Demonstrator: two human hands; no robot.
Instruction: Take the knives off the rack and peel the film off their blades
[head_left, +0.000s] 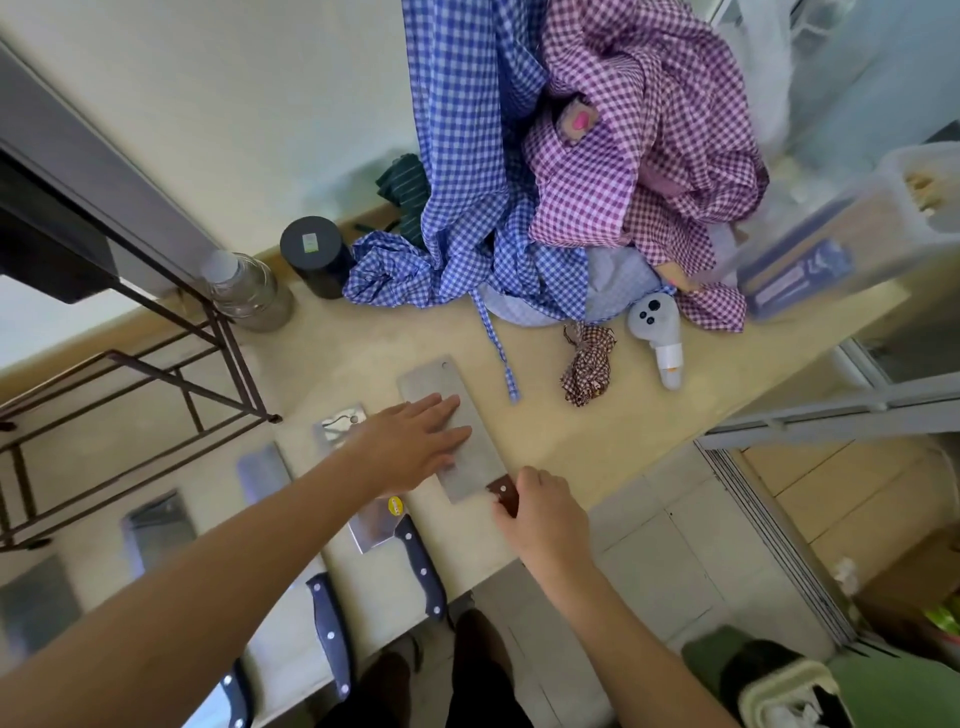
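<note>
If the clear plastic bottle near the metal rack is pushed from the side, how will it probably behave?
The bottle stands upright and looks nearly empty, so it is probably light and may tip easily. Its round body would likely roll once down.

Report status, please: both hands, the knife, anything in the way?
Left hand flat on cleaver blade. Right hand grips its brown handle. Cleaver lies on counter. Other cleavers close on left; cloth strap near blade tip.
</note>
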